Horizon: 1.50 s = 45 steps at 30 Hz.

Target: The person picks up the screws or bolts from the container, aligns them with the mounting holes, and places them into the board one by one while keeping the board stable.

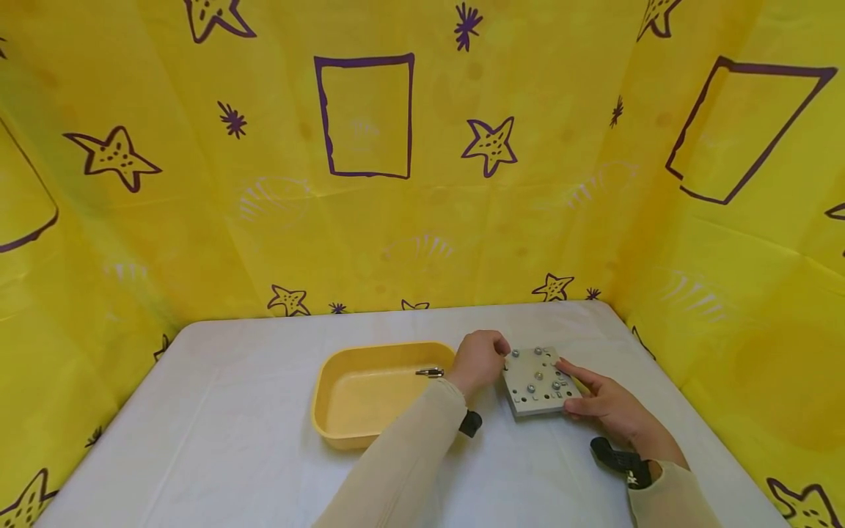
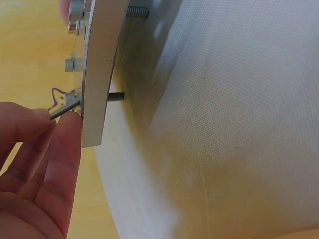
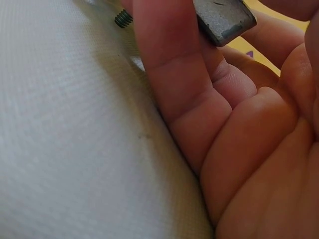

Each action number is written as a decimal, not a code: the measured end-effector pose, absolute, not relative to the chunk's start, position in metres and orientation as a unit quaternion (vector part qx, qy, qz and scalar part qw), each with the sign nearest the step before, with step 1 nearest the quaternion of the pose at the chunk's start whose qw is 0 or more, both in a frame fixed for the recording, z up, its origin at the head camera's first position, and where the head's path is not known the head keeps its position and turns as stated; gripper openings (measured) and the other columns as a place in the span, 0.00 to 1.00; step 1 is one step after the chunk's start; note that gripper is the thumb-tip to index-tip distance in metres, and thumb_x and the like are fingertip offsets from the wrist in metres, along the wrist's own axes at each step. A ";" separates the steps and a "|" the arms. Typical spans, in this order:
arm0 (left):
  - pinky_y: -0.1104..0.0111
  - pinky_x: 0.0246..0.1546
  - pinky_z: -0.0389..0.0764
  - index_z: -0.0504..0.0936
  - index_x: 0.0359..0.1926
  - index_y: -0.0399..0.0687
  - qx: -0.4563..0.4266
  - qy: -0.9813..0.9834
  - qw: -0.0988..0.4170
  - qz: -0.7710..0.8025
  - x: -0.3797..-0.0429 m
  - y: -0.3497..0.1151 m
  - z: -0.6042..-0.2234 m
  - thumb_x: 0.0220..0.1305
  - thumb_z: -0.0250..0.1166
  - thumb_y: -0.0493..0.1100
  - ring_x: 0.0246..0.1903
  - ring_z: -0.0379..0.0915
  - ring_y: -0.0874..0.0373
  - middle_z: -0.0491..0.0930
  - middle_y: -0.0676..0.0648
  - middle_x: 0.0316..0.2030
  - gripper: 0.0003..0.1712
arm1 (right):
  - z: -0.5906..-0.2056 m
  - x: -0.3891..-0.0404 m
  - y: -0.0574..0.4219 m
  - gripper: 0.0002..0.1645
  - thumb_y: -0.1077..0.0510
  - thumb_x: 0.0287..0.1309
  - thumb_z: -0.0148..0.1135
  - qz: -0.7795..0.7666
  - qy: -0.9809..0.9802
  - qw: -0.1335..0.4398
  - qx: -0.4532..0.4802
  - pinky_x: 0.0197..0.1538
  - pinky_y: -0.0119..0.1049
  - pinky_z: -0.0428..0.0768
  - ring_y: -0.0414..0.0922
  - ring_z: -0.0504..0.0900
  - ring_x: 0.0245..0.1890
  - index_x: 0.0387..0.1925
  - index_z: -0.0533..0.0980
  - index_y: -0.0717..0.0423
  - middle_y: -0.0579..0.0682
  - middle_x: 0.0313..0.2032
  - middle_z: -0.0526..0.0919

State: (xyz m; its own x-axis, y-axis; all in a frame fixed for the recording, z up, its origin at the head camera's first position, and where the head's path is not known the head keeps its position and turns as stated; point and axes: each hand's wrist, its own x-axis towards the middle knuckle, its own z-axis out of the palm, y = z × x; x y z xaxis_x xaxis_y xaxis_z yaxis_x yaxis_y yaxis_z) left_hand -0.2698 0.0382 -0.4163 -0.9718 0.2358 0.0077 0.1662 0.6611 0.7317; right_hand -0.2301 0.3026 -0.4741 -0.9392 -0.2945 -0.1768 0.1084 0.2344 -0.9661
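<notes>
The left hand [image 1: 480, 359] has its thumb and a finger close together, pinching a thin metal rod [image 2: 65, 109]. The rod leans, and its tip is right at the top face of a flat metal plate [image 1: 524, 372], at the side nearest this hand. I cannot tell if the tip is in a hole. The right hand [image 1: 614, 407] holds the plate from the other side, with its thumb on the near corner and a long finger along the edge. In the right wrist view, part of this hand goes under the plate, next to the table. So the plate sits between the two hands. It has little holes and shiny bolts [image 1: 531, 387] on top, and some bolt ends [image 2: 116, 96] poke out below. Just left of the left hand is a yellow tray [image 1: 339, 440], and the left sleeve [image 1: 403, 462] crosses over its near right corner. Small metal bits [image 1: 430, 372] lie in the tray, on the side closest to the left hand. Each wrist has a black strap [image 1: 620, 462]. Under both hands is a white table [image 1: 218, 425]. Past the hands and out to both sides hangs yellow cloth [image 1: 370, 220] with purple starfish [image 1: 490, 147] on it.
</notes>
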 end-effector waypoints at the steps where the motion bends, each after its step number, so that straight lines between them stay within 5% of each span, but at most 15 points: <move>1: 0.70 0.38 0.76 0.85 0.39 0.48 0.111 0.910 0.044 0.397 -0.270 0.038 -0.417 0.67 0.64 0.35 0.35 0.71 0.58 0.76 0.56 0.30 0.06 | -0.474 -0.230 0.303 0.50 0.58 0.54 0.75 -0.614 0.770 0.163 -0.060 0.50 0.35 0.78 0.58 0.63 0.59 0.75 0.61 0.49 0.57 0.77 0.44; 14: 0.68 0.47 0.76 0.86 0.45 0.49 0.108 0.893 0.041 0.435 -0.266 0.032 -0.416 0.66 0.65 0.35 0.41 0.72 0.59 0.80 0.57 0.38 0.09 | -0.476 -0.232 0.301 0.49 0.58 0.54 0.75 -0.620 0.765 0.165 -0.058 0.49 0.36 0.79 0.57 0.62 0.60 0.75 0.62 0.48 0.56 0.77 0.45; 20: 0.66 0.40 0.81 0.86 0.46 0.51 0.046 0.818 0.014 0.573 -0.253 0.016 -0.407 0.65 0.67 0.36 0.35 0.78 0.58 0.81 0.54 0.44 0.10 | -0.476 -0.231 0.300 0.49 0.58 0.53 0.75 -0.619 0.764 0.171 -0.057 0.47 0.37 0.80 0.56 0.67 0.56 0.75 0.62 0.48 0.57 0.77 0.45; 35: 0.62 0.43 0.82 0.81 0.57 0.46 -0.007 0.782 0.112 0.613 -0.225 -0.075 -0.399 0.63 0.69 0.36 0.42 0.79 0.47 0.78 0.46 0.54 0.21 | -0.473 -0.229 0.303 0.50 0.59 0.52 0.76 -0.619 0.766 0.166 -0.046 0.49 0.40 0.80 0.57 0.65 0.58 0.74 0.63 0.47 0.55 0.78 0.43; 45: 0.60 0.34 0.82 0.81 0.57 0.41 0.022 0.811 0.119 0.573 -0.224 -0.087 -0.421 0.59 0.70 0.31 0.31 0.80 0.49 0.79 0.39 0.51 0.23 | -0.473 -0.231 0.303 0.50 0.58 0.52 0.76 -0.616 0.769 0.162 -0.055 0.48 0.39 0.80 0.57 0.66 0.58 0.74 0.63 0.48 0.54 0.78 0.44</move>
State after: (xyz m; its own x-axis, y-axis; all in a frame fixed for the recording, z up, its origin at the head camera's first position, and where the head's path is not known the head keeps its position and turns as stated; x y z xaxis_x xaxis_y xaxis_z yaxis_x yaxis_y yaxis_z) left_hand -0.2243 -0.0873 -0.4207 -0.9705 0.1730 -0.1678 -0.1002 0.3434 0.9338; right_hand -0.2310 0.3029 -0.4734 -0.9413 -0.2846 -0.1813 0.1148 0.2352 -0.9651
